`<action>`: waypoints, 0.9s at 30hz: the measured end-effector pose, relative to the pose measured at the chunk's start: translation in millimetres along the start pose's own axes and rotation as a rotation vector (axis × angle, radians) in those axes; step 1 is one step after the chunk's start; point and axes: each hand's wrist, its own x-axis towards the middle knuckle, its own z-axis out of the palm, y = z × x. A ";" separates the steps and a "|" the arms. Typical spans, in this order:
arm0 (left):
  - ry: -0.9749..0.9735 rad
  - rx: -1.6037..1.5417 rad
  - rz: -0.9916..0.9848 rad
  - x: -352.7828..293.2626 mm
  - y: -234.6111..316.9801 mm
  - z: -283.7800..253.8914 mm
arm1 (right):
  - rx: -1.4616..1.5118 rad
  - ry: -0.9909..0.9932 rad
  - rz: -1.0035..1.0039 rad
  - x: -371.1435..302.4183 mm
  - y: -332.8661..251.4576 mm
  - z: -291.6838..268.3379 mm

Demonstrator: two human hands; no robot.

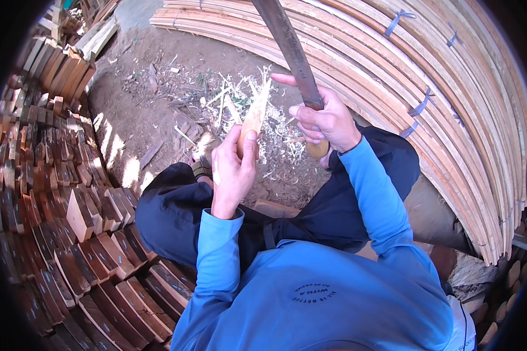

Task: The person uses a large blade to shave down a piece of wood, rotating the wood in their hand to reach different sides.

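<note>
At centre, my left hand (234, 169) grips a tapered wooden piece (253, 121); right of it, my right hand (329, 121) clasps a machete (284, 42), index finger extended. Below, shavings (270, 155) litter the ground (116, 79): cutting looks well along, the ragged tip probably unfinished.

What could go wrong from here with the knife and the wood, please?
A slip of the bare knife might cut the left hand, which grips the wood nearby. The right hand has its index finger stretched out beside the knife, so it could be nicked. The bent legs lie close on both sides, so a missed stroke might reach one.
</note>
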 end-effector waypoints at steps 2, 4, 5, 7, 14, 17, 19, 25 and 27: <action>0.000 0.007 0.015 0.9 -4.7 2.4 | 0.005 -0.011 0.006 1.2 2.7 0.2; 0.002 0.021 0.030 1.1 -7.5 2.6 | 0.012 -0.018 0.006 1.3 3.2 1.4; 0.001 0.030 0.040 1.6 -7.8 2.7 | 0.013 -0.021 0.005 1.3 2.7 1.6; -0.007 0.047 0.046 1.8 -7.7 2.3 | 0.012 -0.027 -0.009 1.7 2.2 1.3; -0.012 0.057 0.054 1.4 -11.5 1.6 | 0.005 -0.049 -0.019 1.6 2.5 -0.5; -0.011 0.076 0.047 0.7 -6.8 -0.2 | -0.010 -0.055 -0.011 1.6 1.5 0.1; -0.013 0.084 0.038 1.1 -5.8 -0.7 | -0.011 -0.050 -0.003 2.0 2.2 0.1; -0.018 0.063 0.017 0.5 -2.4 -1.5 | -0.009 -0.034 0.012 2.2 3.4 -0.1; -0.017 0.052 0.014 -0.7 -3.1 -1.5 | -0.015 -0.037 0.017 2.4 3.9 -0.1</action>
